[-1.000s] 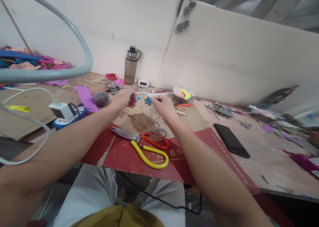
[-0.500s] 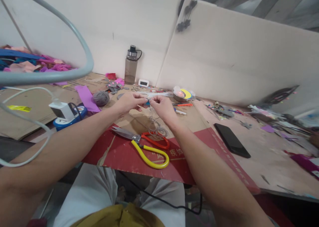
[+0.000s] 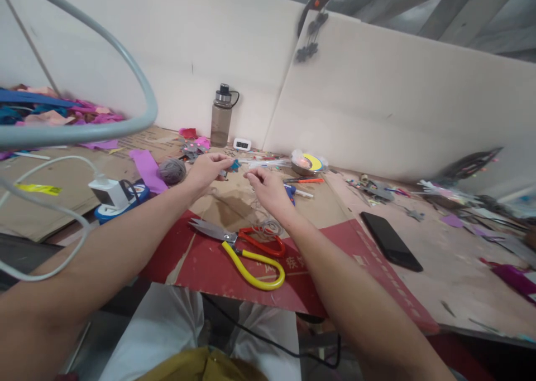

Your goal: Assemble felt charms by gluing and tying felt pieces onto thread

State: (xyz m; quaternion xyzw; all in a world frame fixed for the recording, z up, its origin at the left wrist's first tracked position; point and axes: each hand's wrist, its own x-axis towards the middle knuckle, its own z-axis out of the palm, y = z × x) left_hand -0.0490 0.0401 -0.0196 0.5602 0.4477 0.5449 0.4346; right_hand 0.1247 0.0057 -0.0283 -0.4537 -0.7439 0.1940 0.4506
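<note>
My left hand [image 3: 209, 170] pinches a small blue piece [image 3: 235, 165], felt-like with pointed edges, over the cardboard. To its right, apart from the piece, is my right hand [image 3: 268, 187], its thumb and forefinger pressed together. Whatever those fingertips hold is too small to make out. Beneath my right hand a loose coil of thin grey cord [image 3: 272, 226] lies partly over the handles of the scissors [image 3: 228, 237]. One scissor handle is red, the other yellow, and the blades point left. Partly behind my right hand is a blue-and-white tool [image 3: 290, 191].
A ball of grey yarn [image 3: 172, 170] sits beside a purple felt strip [image 3: 146, 169]. Behind stand a water bottle [image 3: 221, 116] and a small clock [image 3: 242, 144]. A phone [image 3: 389, 240] lies right. A charger [image 3: 109, 192] with white cable is left, below a grey hoop-like tube [image 3: 142, 85].
My hands have moved apart. The blue piece has gone left with my left hand and shows more fully; my right hand has let go of it. The view has shifted slightly.
</note>
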